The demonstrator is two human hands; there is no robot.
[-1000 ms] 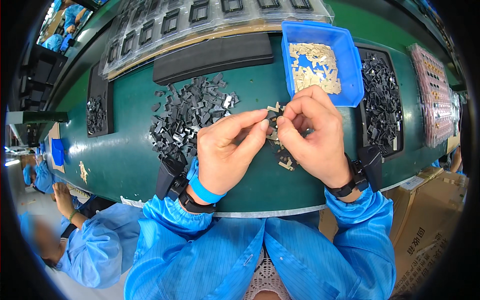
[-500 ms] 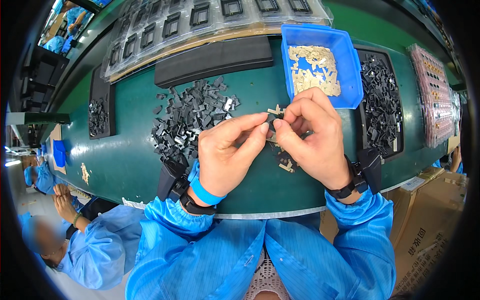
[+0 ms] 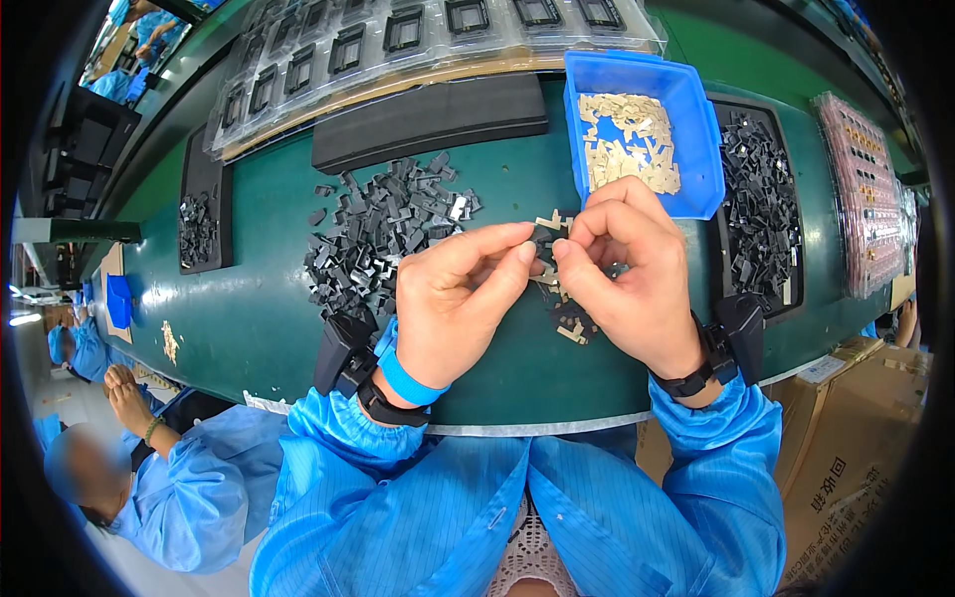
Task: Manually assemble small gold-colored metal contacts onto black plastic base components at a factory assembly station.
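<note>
My left hand [image 3: 446, 310] is closed in a pinch, thumb against forefinger, at the middle of the green table. Any small piece at its fingertips is too hidden to name. Just to the right, my right hand [image 3: 642, 284] also pinches thumb to forefinger, its tips a short gap from the left ones; what it grips cannot be made out. Under and between the fingers lie small cream flat pieces [image 3: 574, 334] mixed with dark bits. Left of my left hand spreads a heap of small black parts [image 3: 383, 224]. A blue bin [image 3: 702, 149] holding cream pieces [image 3: 627, 164] stands beyond my right hand.
Black trays of small dark parts flank the work area, one right [image 3: 721, 249], one left [image 3: 221, 239]. Clear trays with black frames [image 3: 405, 32] sit at the back behind a black foam block [image 3: 428, 121]. A pink tray stack [image 3: 860, 199] stands far right. A co-worker [image 3: 189, 497] sits left.
My right fingertips have drawn slightly to the right, widening the gap to the left ones. The left hand keeps its pinch almost in place.
</note>
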